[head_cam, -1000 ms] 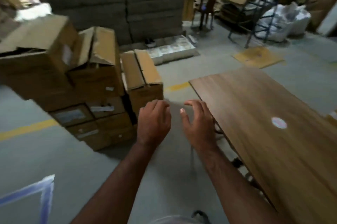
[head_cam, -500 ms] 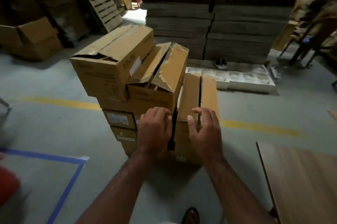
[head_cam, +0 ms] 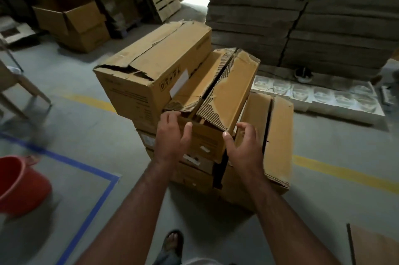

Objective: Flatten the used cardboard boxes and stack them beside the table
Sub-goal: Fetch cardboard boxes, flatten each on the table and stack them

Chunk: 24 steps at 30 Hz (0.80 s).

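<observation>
Grey concrete floor [head_cam: 90, 135] runs through this dim storeroom, crossed by a yellow line [head_cam: 336, 169] and a blue tape corner [head_cam: 103, 187] at lower left. At the middle stands a pile of used cardboard boxes [head_cam: 194, 113], none flattened. A long box [head_cam: 151, 74] with a crushed near edge lies on top at the left; beside it, tilted, sits a torn-flap box [head_cam: 220, 100] whose flaps gape along a dark slit. A lower, upright box [head_cam: 278, 135] stands touching the pile on the right.

Both hands are spread wide and grip nothing. The left hand [head_cam: 172, 137] has its fingertips at the near rim of the torn-flap box; whether they touch it I cannot tell. The right hand [head_cam: 244, 146] hovers just off that box's near right corner, thumb toward it.

A red bucket [head_cam: 19, 187] sits at the left edge, well apart from the pile, with bare floor between. Behind the pile rises a wall of stacked flat cardboard sheets [head_cam: 302, 27]. One corner of the wooden bench [head_cam: 375, 245] shows at lower right, and floor lies open between it and the boxes. A sandalled foot [head_cam: 172, 241] stands near the pile.
</observation>
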Each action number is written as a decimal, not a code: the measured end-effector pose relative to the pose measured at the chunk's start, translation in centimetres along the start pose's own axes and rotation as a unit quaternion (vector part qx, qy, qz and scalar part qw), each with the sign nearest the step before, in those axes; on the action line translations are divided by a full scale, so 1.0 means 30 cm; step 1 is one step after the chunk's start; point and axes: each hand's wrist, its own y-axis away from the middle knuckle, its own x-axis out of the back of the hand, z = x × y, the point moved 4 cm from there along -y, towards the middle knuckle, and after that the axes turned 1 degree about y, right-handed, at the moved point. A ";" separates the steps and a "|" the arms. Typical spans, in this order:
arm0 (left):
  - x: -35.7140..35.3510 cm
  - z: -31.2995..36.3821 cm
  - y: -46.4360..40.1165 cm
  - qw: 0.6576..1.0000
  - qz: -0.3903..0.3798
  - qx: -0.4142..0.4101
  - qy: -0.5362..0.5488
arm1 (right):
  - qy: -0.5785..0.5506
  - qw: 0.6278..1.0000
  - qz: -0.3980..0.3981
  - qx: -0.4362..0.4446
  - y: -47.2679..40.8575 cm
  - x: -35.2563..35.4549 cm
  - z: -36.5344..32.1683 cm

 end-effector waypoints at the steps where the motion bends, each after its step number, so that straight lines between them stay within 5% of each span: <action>1: -0.007 -0.030 -0.044 0.999 -0.011 0.036 0.006 | 0.006 1.000 -0.014 -0.025 -0.029 -0.029 0.004; 7: -0.110 -0.201 -0.256 0.957 -0.133 0.257 0.032 | 0.009 0.982 -0.048 -0.184 -0.188 -0.194 0.050; 12: -0.211 -0.278 -0.308 0.942 -0.139 0.292 0.084 | -0.017 0.947 -0.058 -0.315 -0.268 -0.318 0.149; 17: -0.264 -0.347 -0.326 0.941 -0.145 0.301 0.058 | -0.212 0.887 -0.043 -0.408 -0.266 -0.383 0.252; 22: -0.304 -0.393 -0.374 0.839 -0.158 0.427 0.298 | -0.374 0.830 -0.015 -0.414 -0.240 -0.412 0.257; 24: -0.327 -0.432 -0.386 0.824 -0.140 0.436 0.333 | -0.398 0.829 -0.017 -0.392 -0.239 -0.425 0.239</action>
